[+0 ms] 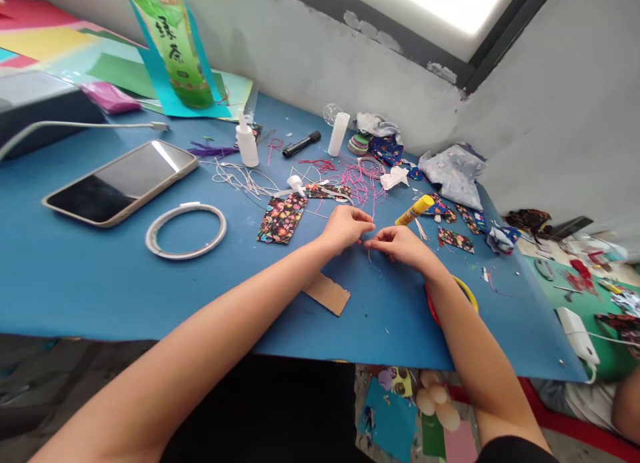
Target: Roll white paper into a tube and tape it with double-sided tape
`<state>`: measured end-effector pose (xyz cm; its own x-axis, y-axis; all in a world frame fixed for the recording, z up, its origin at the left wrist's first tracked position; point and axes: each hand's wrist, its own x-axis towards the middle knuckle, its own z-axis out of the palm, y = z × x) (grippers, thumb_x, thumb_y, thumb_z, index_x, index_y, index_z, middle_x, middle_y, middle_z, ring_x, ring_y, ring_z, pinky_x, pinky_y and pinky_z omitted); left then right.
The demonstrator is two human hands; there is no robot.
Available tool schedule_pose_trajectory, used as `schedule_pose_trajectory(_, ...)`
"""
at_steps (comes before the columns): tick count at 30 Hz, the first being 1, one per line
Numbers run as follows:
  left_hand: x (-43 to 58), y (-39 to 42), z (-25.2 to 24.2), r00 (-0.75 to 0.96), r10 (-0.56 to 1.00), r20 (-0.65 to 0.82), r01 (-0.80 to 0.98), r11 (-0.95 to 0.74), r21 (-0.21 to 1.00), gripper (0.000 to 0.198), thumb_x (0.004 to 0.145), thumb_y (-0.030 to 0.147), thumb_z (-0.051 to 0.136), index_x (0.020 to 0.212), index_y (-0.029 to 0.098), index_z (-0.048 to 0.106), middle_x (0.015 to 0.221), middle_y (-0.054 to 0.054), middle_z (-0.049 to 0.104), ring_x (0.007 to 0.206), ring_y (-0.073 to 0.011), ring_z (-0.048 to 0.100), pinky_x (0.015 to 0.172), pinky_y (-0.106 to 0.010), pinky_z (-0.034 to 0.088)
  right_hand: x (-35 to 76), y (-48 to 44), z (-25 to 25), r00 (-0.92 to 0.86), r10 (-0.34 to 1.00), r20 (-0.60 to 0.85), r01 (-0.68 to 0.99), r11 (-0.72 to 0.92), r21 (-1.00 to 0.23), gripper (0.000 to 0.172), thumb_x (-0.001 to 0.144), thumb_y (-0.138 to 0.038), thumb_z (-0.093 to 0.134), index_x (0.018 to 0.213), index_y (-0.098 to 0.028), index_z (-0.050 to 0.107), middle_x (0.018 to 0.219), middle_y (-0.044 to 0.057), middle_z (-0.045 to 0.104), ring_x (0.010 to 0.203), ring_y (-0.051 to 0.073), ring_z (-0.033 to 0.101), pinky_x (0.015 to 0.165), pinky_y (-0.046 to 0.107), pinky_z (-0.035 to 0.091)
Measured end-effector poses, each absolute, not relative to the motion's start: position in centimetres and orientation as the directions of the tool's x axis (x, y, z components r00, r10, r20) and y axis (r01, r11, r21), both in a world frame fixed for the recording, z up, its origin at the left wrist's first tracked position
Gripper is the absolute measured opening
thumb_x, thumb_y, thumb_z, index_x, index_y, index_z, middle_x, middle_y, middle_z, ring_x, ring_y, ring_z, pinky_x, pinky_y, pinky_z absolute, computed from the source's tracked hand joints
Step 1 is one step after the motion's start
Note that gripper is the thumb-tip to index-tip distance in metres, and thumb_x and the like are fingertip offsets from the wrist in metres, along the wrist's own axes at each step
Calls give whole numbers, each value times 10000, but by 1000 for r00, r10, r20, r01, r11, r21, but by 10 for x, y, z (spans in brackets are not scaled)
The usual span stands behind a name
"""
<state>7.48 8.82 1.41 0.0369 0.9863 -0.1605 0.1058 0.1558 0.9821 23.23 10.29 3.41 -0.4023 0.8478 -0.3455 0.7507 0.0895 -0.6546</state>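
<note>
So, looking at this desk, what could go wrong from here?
The thin thread pinched by the left hand and right hand might slip free. The pink thread tangle just beyond could snag it. The left forearm, partly covering the cardboard piece in view, might brush it aside.

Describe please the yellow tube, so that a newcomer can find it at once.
On the blue table, find the person's right hand. Just beyond it, toward the wall, is the yellow tube. Its bright cylinder shape sets it apart from the flat, patterned fabric scraps to its right.
</note>
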Motion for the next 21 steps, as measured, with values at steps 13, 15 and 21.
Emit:
schedule_pose_trajectory(13,60,105,25,315,928,-197,165,151,975,171,708,128,714,872,83,724,650,-32,664,531,-94,563,414,-170,380,229,97,45,-409,804,-432,708,-19,-706,402,640,-548,680,640,-156,593,479,-72,408,450,66,351,427,226,289)
schedule_pose_trajectory(15,58,108,21,355,920,-168,184,107,977,178,718,141,702,884,79,725,650,-31,656,495,-83,529,400,-174,372,228,97,45,-397,804,-442,713,-33,-700,414,636,-557,688,664,-152,608,489,-69,420,451,67,368,428,222,311)
schedule_pose_trajectory(21,55,105,30,306,930,-204,252,128,959,123,744,140,677,830,77,737,560,2,595,396,-45,427,402,-177,381,223,94,38,-299,861,-411,723,-76,-686,449,597,-574,735,630,-181,520,536,-54,477,472,87,458,461,238,422)
